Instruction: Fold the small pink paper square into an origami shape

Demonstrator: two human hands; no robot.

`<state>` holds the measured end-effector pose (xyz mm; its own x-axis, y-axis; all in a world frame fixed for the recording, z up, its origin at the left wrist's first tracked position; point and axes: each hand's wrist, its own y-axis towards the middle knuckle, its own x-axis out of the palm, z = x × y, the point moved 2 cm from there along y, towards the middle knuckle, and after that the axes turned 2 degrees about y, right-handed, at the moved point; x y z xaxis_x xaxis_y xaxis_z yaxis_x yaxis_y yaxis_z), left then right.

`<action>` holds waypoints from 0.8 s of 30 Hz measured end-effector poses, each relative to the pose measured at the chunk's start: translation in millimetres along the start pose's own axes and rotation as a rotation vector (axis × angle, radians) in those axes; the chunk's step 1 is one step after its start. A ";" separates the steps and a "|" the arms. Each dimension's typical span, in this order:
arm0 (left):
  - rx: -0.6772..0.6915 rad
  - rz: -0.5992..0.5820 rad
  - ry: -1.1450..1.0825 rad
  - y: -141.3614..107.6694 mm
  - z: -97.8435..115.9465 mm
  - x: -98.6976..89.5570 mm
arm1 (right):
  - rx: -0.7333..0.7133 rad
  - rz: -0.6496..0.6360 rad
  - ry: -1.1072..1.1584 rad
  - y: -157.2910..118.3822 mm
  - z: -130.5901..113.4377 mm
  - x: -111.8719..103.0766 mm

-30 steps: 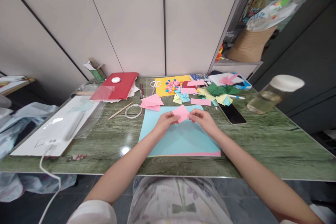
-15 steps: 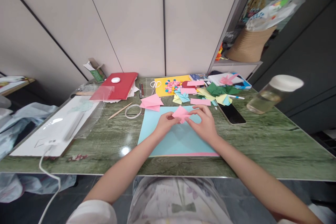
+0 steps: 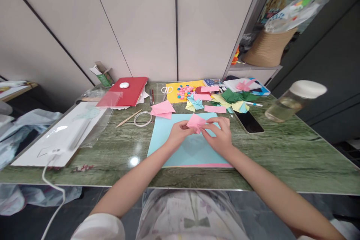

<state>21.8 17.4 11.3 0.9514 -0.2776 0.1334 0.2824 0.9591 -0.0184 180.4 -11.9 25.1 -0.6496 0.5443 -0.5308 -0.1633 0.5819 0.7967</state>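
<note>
A small folded pink paper (image 3: 196, 120) is held up between my two hands, above a light blue sheet (image 3: 188, 152) on the table. My left hand (image 3: 179, 134) pinches its lower left side between thumb and fingers. On the other side, my right hand (image 3: 218, 133) grips its right edge with thumb and fingertips. More folded pink paper (image 3: 163, 109) lies at the upper left corner of the blue sheet. Beyond the sheet are pink strips (image 3: 215, 109) and blue and yellow folded pieces (image 3: 194, 102).
Around the green table (image 3: 281, 157) lie a roll of tape (image 3: 143, 119), a wooden stick (image 3: 128, 118), scissors (image 3: 167, 90), a red folder (image 3: 128, 95), a phone (image 3: 250, 122), green folded paper (image 3: 233, 96) and a lidded bottle (image 3: 292, 101). A white cable (image 3: 60, 189) hangs off the left.
The pink paper has shifted slightly right and tilted in my hands. My left hand has moved a little right with it, and my right fingers sit closer together against its edge.
</note>
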 end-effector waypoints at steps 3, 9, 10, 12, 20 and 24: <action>-0.015 -0.023 -0.056 -1.9 -0.5 -0.2 | -0.112 -0.025 -0.057 -1.8 2.6 -0.7; -0.072 -0.063 -0.196 -1.3 -1.5 -1.5 | -0.258 -0.106 -0.092 -4.4 9.5 0.5; -0.083 -0.064 -0.217 -0.7 -1.9 -1.9 | -0.285 -0.111 -0.095 -4.9 9.8 0.9; -0.103 -0.062 -0.255 0.4 -3.1 -2.7 | -0.312 -0.136 -0.094 -5.8 10.0 2.2; -0.131 -0.067 -0.302 0.3 -2.6 -2.9 | -0.251 -0.145 -0.025 -3.7 8.3 3.1; -0.124 -0.072 -0.285 -0.7 -0.1 -1.0 | -0.226 -0.191 0.019 -5.8 12.2 4.1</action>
<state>20.7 17.1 11.1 0.8607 -0.3011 0.4106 0.3772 0.9187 -0.1170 187.7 -5.7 14.7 -0.6049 0.4251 -0.6733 -0.4440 0.5218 0.7284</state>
